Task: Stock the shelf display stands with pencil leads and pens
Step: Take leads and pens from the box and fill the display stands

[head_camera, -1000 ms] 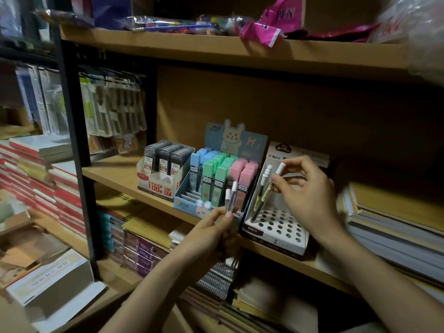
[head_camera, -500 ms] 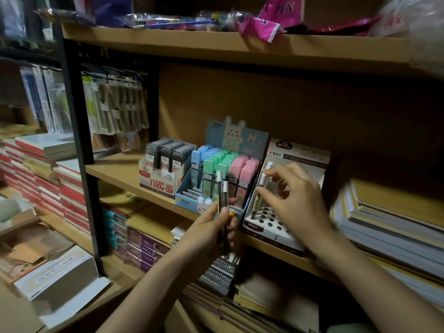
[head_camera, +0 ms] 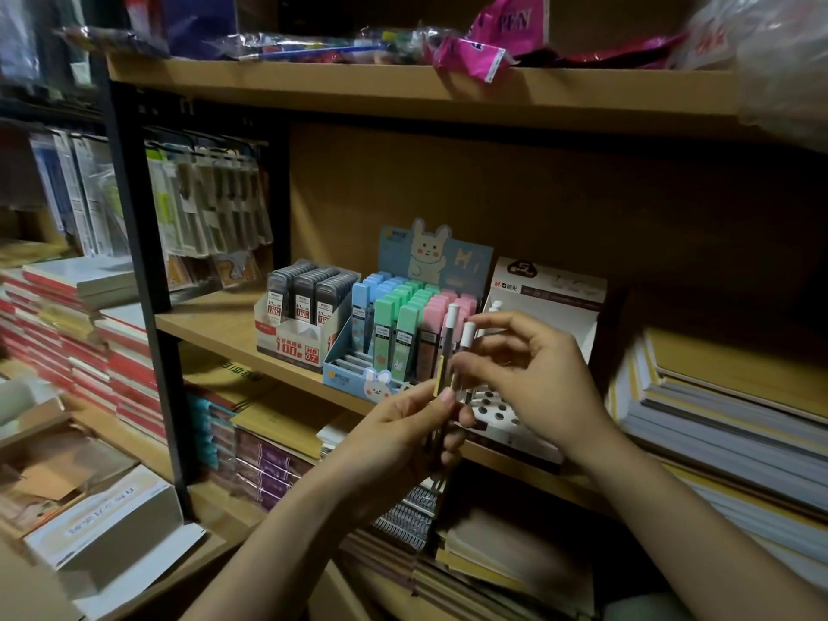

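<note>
Head view. The left hand is raised in front of the middle shelf, forearm rising from the near lower edge, fingers and thumb curled round two pens held upright; its grip is pinching them at the lower barrels. The right hand reaches in from the right, wrist bent, thumb and forefinger pinching the white cap of the right-hand pen, the other fingers loosely fanned. The pens stand in the air just near of the white pen stand, whose perforated top shows below the right hand; one pen already stands in it. Left of it sits the blue rabbit display with blue, green and pink pencil lead cases. Farther left is a white box of grey lead cases. Stacked notebooks lie at the right of the shelf.
</note>
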Tool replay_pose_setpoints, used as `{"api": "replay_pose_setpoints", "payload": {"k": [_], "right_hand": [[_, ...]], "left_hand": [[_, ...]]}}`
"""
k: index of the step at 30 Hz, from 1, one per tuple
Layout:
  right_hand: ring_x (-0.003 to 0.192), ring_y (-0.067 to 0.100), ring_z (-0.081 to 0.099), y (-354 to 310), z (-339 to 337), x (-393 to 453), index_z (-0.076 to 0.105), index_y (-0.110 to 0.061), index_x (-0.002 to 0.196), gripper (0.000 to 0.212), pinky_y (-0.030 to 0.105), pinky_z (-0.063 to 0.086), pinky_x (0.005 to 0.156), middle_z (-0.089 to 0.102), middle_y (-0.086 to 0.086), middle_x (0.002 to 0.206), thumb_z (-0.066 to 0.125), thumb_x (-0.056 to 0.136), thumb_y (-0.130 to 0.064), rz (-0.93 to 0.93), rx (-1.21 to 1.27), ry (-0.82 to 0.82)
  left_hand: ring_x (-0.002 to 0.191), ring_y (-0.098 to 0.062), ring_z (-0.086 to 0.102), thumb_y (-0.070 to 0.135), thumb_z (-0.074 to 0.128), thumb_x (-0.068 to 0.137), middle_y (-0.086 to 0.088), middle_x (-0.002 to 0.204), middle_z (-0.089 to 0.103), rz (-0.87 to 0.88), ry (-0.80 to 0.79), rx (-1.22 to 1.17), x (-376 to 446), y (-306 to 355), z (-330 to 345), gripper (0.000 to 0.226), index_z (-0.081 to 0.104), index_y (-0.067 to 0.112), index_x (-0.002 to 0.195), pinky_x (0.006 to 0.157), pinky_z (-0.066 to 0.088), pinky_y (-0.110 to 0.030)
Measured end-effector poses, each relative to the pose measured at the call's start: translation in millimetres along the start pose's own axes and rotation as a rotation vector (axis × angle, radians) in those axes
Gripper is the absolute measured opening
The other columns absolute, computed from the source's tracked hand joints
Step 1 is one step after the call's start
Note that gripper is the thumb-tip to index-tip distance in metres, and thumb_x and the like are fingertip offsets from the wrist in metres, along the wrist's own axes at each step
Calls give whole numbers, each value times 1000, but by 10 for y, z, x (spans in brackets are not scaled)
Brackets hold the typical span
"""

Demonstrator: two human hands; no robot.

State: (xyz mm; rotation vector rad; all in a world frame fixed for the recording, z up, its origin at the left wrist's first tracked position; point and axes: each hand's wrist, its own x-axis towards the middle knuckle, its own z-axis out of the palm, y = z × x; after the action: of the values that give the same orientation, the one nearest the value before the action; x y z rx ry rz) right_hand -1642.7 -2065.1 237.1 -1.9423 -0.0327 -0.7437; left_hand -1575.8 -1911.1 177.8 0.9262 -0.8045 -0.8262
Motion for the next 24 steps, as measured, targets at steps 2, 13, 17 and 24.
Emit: {"api": "replay_pose_setpoints", "payload": {"k": [2, 13, 17, 24], "right_hand": [[85, 16, 73, -17, -58, 12, 67, -19, 110, 34, 30, 59, 80, 75, 2, 91, 76, 80, -6, 53, 116, -20], [75, 16, 72, -364, -432, 84, 69, -8, 104, 22, 20, 57, 66, 73, 7, 89, 70, 83, -2, -18, -58, -1], [77, 5, 71, -611, -798, 396, 69, -16, 105, 21, 15, 56, 67, 71, -4, 90, 73, 84, -13, -226, -413, 170], [83, 6, 68, -291, -688, 554, 69, -16, 100, 22, 24, 58, 76, 69, -3, 92, 77, 81, -20, -185, -672, 86]], "left_hand": [[69, -11, 51, 23, 48, 99, -4, 87, 59, -19, 10, -98, -14, 9, -23, 22, 59, 12, 114, 60, 45, -21], [86, -18, 65, 21, 48, 98, -7, 96, 67, -17, 153, 136, 77, -98, -17, 21, 65, 17, 110, 79, 51, -34], [55, 0, 46, 27, 42, 102, 13, 67, 56, -13, 255, 303, 100, -99, -48, 25, 64, 21, 112, 56, 35, -19], [54, -1, 42, 30, 37, 104, -1, 82, 53, 6, 229, 370, 113, -94, 19, 21, 50, 28, 120, 49, 35, -15]]}}
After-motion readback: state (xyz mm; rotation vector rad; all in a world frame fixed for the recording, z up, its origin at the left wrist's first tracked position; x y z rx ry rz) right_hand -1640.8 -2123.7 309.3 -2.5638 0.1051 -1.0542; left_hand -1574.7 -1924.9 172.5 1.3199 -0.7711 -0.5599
